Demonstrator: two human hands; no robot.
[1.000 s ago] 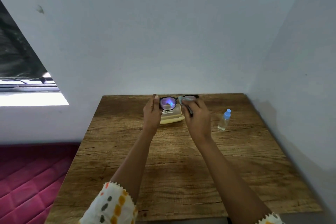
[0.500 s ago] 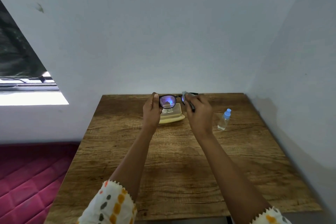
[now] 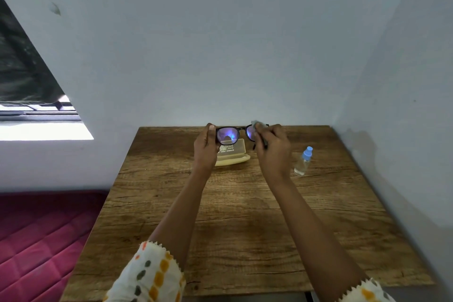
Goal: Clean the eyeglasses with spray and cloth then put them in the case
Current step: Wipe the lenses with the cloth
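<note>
Black-framed eyeglasses (image 3: 228, 135) are held up above the far part of the wooden table (image 3: 240, 216). My left hand (image 3: 205, 148) grips their left end. My right hand (image 3: 273, 148) presses a small grey-green cloth (image 3: 257, 125) against the right lens, which it mostly hides. Behind and below the glasses an open pale-yellow case (image 3: 235, 157) lies on the table. A small clear spray bottle (image 3: 303, 160) with a blue cap stands to the right of my right hand, apart from it.
Pale walls close the table at the back and on the right. A dark-pink quilted mattress (image 3: 36, 240) lies lower on the left. A window opening (image 3: 36, 115) is at the upper left.
Both hands have lifted the glasses slightly higher and farther from me. The cloth has shifted upward across the right lens. Case and bottle have stayed put.
</note>
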